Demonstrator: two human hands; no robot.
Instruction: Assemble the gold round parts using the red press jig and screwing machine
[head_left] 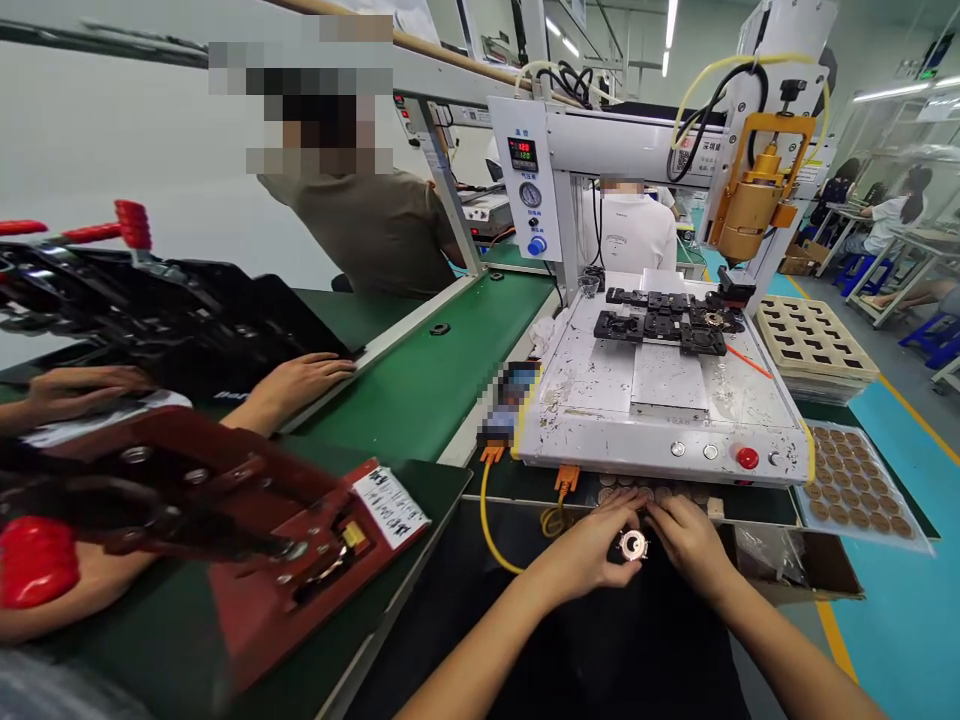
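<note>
A small round rose-gold watch case (pixel 634 545) with short lugs sits between the thumb and fingers of my left hand (pixel 600 540), just in front of the table edge. Close beside it, my right hand (pixel 690 540) has its fingers closed together at the table edge, by a row of round discs (pixel 661 493). Whether its fingertips hold a disc or something else is hidden. Behind both hands stands a white benchtop machine (pixel 600 430), with black fixtures (pixel 660 325) on its bed and another round metal case (pixel 712 318) set in one of them.
At right lie a sheet of brown discs (pixel 855 480) and a stacked tray with cutouts (pixel 814 335). A cardboard box (pixel 825 575) is below the table. At left are a red press (pixel 300 560), a co-worker's hands (pixel 300 385) and a green conveyor (pixel 420 390). A yellow cable (pixel 486 520) hangs nearby.
</note>
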